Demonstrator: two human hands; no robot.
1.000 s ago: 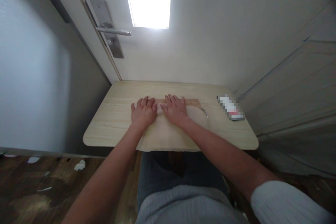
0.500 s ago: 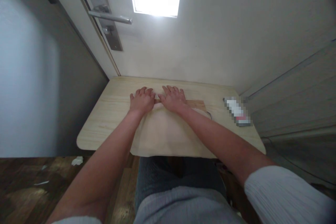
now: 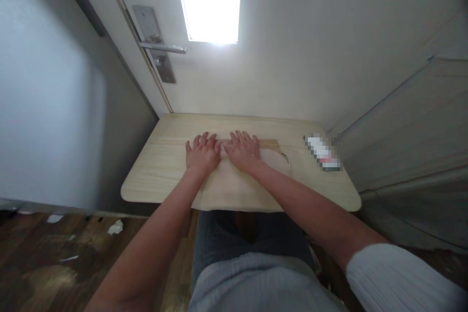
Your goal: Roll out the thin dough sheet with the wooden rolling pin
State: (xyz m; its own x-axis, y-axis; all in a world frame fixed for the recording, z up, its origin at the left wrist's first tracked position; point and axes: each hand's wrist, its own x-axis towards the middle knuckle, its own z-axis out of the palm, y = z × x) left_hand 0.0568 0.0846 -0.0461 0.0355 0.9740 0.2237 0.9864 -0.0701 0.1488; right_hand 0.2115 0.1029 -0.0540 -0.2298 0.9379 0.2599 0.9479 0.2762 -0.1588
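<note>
My left hand lies palm down with its fingers spread, on the left end of a flat wooden strip and the far edge of a pale beige sheet. Beside it, my right hand is also palm down and spread, its thumb close to the left hand. The brown wooden strip sticks out to the right of my right hand; its middle is partly covered. Near its right end a thin curved metal piece shows at the sheet's edge. Whether the sheet is cloth or paper, I cannot tell.
The pale wooden table has rounded front corners and stands against a white door with a metal handle. A blurred-out flat object lies at the table's right side. Crumpled white scrap lies on the floor at left.
The camera view has tilted and shifted a little. Both hands have drawn slightly toward me over the strip and sheet, still flat. More of the curved metal piece shows.
</note>
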